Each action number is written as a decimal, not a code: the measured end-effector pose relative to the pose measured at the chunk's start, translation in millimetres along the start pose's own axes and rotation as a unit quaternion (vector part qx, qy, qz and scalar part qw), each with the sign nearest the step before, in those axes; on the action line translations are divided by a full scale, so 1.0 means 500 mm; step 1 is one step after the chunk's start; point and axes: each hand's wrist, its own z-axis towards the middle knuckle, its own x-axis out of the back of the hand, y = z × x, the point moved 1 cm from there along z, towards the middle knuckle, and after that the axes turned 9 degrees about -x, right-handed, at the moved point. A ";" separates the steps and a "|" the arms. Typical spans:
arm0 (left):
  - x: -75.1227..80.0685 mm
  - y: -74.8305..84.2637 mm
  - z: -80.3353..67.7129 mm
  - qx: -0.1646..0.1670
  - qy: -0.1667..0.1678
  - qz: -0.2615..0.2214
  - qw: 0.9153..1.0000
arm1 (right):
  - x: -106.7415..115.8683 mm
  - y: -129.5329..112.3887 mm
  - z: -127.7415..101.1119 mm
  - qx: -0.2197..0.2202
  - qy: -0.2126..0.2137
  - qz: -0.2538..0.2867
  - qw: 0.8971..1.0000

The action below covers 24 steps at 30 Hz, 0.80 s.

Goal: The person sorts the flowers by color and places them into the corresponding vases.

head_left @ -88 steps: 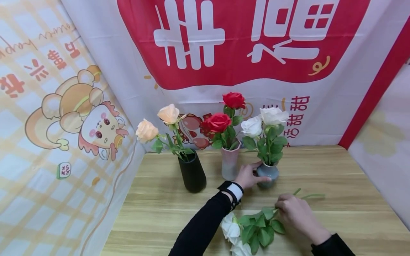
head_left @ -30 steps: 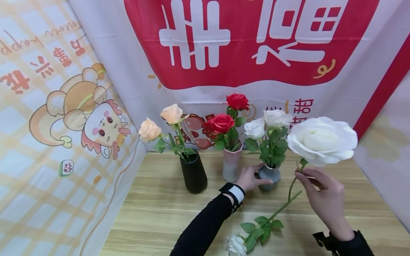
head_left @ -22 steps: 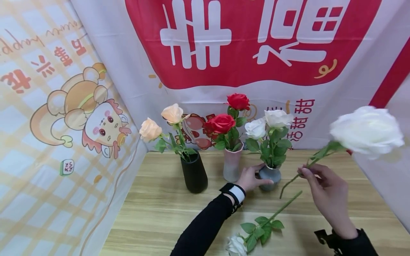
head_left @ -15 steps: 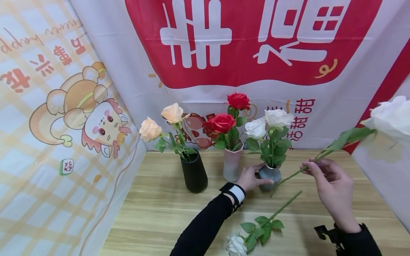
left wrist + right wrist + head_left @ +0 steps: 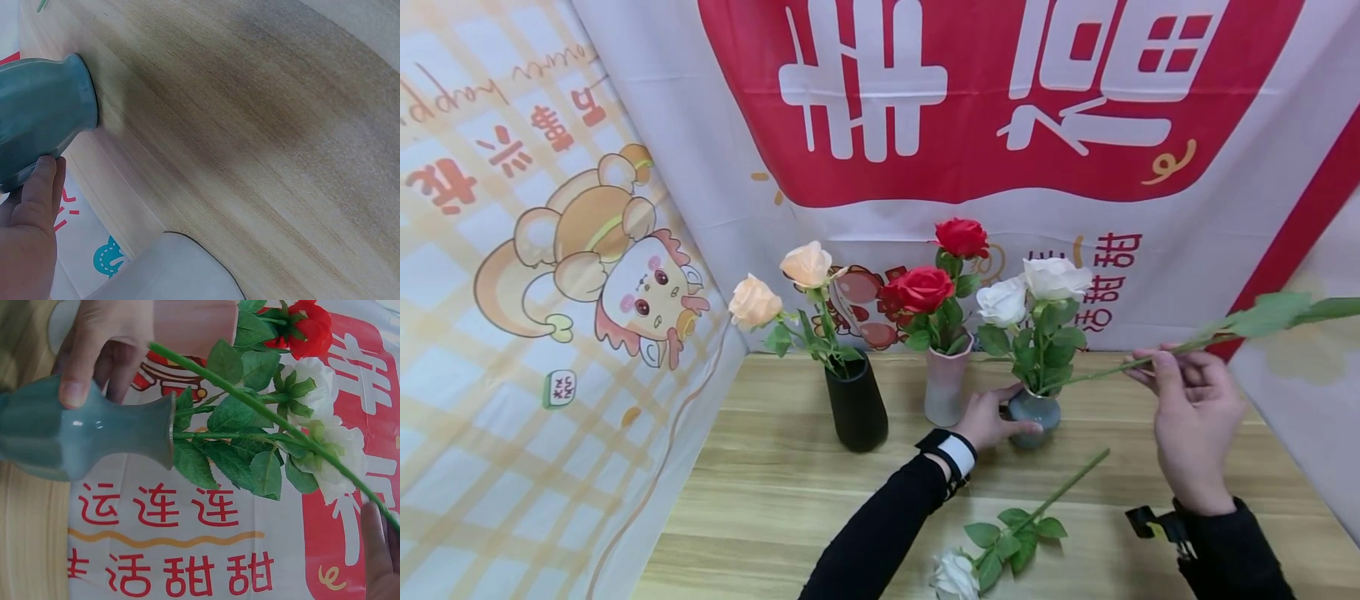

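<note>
My left hand (image 5: pixel 991 421) grips the small blue-grey vase (image 5: pixel 1034 414) at the back of the wooden table; the left wrist view shows a finger (image 5: pixel 39 190) against its teal body (image 5: pixel 37 112). Two white roses (image 5: pixel 1037 287) stand in it. My right hand (image 5: pixel 1157 367) pinches the green stem (image 5: pixel 1097 375) of another white rose, held nearly level. The bloom is out of the head view to the right. The stem's cut end hangs by the vase mouth (image 5: pixel 172 428), and the stem (image 5: pixel 250 403) crosses the leaves above it.
A black vase (image 5: pixel 856 404) with peach roses and a pink vase (image 5: pixel 945 387) with red roses stand left of the blue one. One more white rose (image 5: pixel 957 575) lies on the table (image 5: pixel 775 500) near the front. Printed banners close in the left, back and right.
My right hand has lifted a white rose off the table, swung its bloom out to the right and brought the stem end to the vase mouth. The left hand stayed on the vase.
</note>
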 end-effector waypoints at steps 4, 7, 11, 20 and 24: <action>0.002 0.002 -0.002 0.004 0.001 -0.006 1.000 | 0.000 0.001 0.015 0.023 0.036 0.072 0.996; 0.003 0.003 -0.003 0.002 0.002 -0.006 1.000 | 0.001 0.004 0.023 0.045 0.051 0.084 0.994; 0.003 0.003 -0.003 0.001 0.003 -0.010 1.000 | 0.003 0.012 0.026 0.049 0.061 0.057 0.995; 0.000 0.002 -0.002 0.003 -0.003 -0.011 1.000 | -0.019 0.052 0.022 0.020 -0.004 -0.117 0.993; -0.001 0.000 -0.001 0.007 -0.003 -0.018 1.000 | -0.046 0.067 0.010 0.023 -0.061 -0.186 0.980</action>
